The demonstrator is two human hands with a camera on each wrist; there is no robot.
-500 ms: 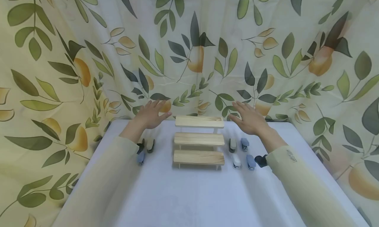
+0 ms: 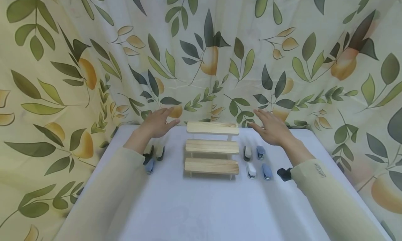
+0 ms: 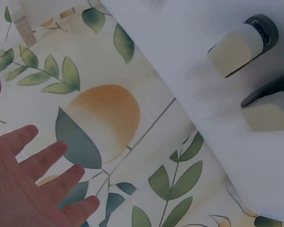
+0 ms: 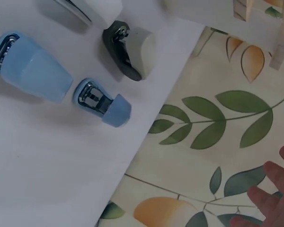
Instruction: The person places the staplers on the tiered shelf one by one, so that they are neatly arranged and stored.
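Note:
My left hand [image 2: 156,124] hovers over the far left of the table, fingers straight and holding nothing. Below its wrist are a beige-and-dark stapler [image 2: 160,153], another dark stapler [image 3: 267,111] partly hidden by the arm in the head view, and a blue stapler [image 2: 149,166]. At the far right my right hand [image 2: 272,128] also hovers, fingers extended and palm bare. Nearest to it are a grey-and-dark stapler [image 2: 247,153] and a small blue stapler [image 2: 260,152]. Closer to me lie a white stapler [image 2: 251,170] and a larger blue stapler [image 2: 267,171].
Between the hands stands a stepped wooden rack with a front shelf [image 2: 211,166], a middle shelf [image 2: 211,146] and a higher back shelf [image 2: 212,128]. A white cloth covers the table [image 2: 201,206]. A leaf-patterned curtain [image 2: 201,90] hangs behind and at both sides.
My right hand has shifted slightly right, away from the rack. The left hand has drifted a little left. Staplers and rack stay where they were.

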